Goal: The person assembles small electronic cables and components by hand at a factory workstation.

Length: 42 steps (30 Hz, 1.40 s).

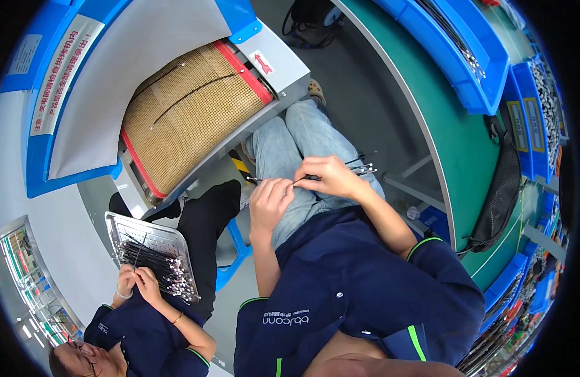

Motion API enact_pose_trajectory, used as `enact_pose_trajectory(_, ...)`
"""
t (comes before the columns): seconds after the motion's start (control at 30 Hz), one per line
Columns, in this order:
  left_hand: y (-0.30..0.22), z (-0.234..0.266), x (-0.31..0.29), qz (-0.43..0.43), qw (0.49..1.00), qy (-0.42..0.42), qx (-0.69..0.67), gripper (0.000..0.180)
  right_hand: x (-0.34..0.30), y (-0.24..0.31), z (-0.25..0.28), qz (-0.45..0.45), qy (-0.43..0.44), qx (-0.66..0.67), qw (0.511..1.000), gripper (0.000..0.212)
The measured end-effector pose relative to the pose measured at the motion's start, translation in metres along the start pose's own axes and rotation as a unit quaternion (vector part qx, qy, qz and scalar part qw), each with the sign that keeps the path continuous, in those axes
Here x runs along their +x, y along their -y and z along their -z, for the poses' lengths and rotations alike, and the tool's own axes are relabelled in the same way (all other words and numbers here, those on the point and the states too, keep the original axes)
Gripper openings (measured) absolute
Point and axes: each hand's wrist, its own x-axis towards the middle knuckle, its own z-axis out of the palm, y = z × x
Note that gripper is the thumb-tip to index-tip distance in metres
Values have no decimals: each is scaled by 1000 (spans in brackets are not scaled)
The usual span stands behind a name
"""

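Observation:
Over my lap, my left hand (271,201) and my right hand (330,176) are closed close together, fingertips pinching a thin black cable (294,183) between them. Beyond my right hand, several dark cable ends with shiny tips (370,168) stick out. Another small shiny tip (249,178) shows past my left hand; whether it belongs to the same cable I cannot tell. My fingers hide most of the held part. At the far left, a mesh conveyor belt (202,103) with red edges carries black cables (192,100) out of a blue and white machine.
On my left, a co-worker's hands (139,283) hold a dark cable over a perforated metal tray (188,251) full of black cables. A green table (428,69) curves along my right, with blue bins (453,56) and a black pouch (500,188). A blue stool (236,257) stands between us.

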Motion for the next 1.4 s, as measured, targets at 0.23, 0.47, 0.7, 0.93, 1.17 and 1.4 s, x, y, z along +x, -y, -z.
enact_pose_trajectory(0.23, 5, 6, -2, 7, 1000, -28, -4, 18, -2, -7, 8, -35, 3, 68, 997, 11)
enact_pose_trajectory(0.47, 3, 5, 2, 1, 999, -34, 13, 15, -1, 0, 13, -50, 1, 64, 997, 13)
enact_pose_trajectory(0.7, 4, 5, -2, 56, 998, -13, -12, 14, -5, -9, 14, -4, -18, 56, 998, 18)
enact_pose_trajectory(0.93, -2, -9, 3, 155, 978, 23, -135, 12, -1, -7, 7, 116, -46, -101, 987, 11)
enact_pose_trajectory(1.17, -2, 1, 0, 66, 997, -12, -50, 16, 3, -5, 0, 108, -41, -89, 989, 10)
enact_pose_trajectory(1.4, 0, -2, 2, 0, 999, -33, -24, 16, 3, -6, 1, 85, -19, -50, 995, 12)
